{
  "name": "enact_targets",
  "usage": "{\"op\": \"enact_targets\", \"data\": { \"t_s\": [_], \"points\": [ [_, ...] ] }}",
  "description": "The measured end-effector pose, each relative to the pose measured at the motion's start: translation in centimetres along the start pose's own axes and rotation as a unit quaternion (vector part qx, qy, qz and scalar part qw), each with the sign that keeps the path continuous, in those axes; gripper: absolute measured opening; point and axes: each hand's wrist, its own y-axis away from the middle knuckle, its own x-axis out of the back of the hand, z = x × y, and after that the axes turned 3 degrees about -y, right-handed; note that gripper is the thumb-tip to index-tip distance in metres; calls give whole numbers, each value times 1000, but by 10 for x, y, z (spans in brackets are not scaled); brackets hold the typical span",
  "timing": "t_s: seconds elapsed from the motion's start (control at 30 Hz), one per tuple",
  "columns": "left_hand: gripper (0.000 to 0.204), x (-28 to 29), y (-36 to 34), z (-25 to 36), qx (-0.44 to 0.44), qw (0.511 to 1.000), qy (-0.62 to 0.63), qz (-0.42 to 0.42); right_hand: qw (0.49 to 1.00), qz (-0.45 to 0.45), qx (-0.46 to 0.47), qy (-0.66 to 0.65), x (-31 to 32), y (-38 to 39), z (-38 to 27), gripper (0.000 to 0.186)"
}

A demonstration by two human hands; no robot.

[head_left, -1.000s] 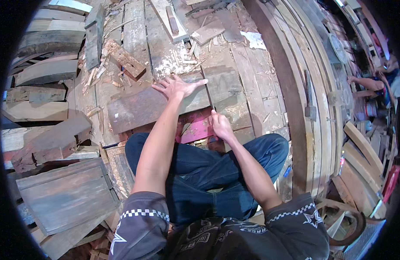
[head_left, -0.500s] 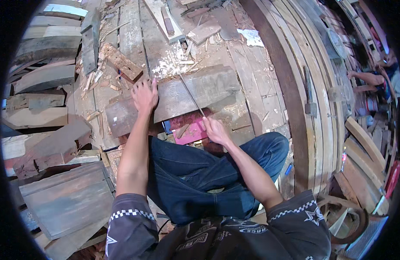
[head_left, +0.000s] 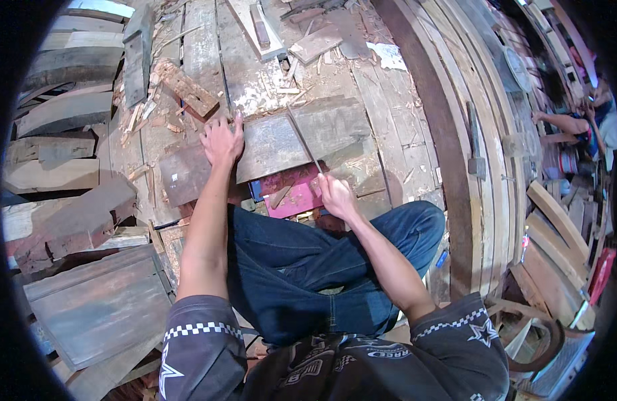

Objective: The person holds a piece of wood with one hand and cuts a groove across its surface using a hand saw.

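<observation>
A broad weathered board [head_left: 275, 144] lies across the floor in front of my crossed legs. My left hand [head_left: 221, 142] rests on its left part, fingers bent over the far edge and bearing on the wood. In my right hand [head_left: 337, 196], closed round its near end, is a long thin dark metal tool [head_left: 301, 136]. The tool slants up and left across the board, its tip by the far edge; seen nearly edge-on, its exact kind is unclear. A pink flat piece [head_left: 295, 194] with wood scraps on it lies between the board and my legs.
Beyond my left hand is a rough chipped wood block [head_left: 186, 87], with shavings around it. Planks are stacked at left [head_left: 67, 113], and long beams [head_left: 449, 120] run along the right, where a hammer [head_left: 476, 144] lies. Another person [head_left: 582, 123] sits at far right.
My right hand has shifted slightly up and to the right, carrying the metal tool, whose tip has also moved rightward along the board. My left hand keeps its place on the board.
</observation>
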Motion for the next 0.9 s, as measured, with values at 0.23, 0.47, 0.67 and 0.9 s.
{"op": "enact_targets", "data": {
  "t_s": [0.23,0.47,0.67,0.9],
  "points": [
    [68,-2,0,7,-6,1000,-3,11,992,119,-36,15,8,-7,18,51],
    [65,-1,1,8,-11,1000,9,15,991,112,56,46,5,19,10,42],
    [66,2,2,7,-6,1000,-18,6,999,43,13,25,1,34,-6,44],
    [67,10,3,8,2,1000,-15,-26,988,143,-26,50,8,28,8,47]
  ]
}}
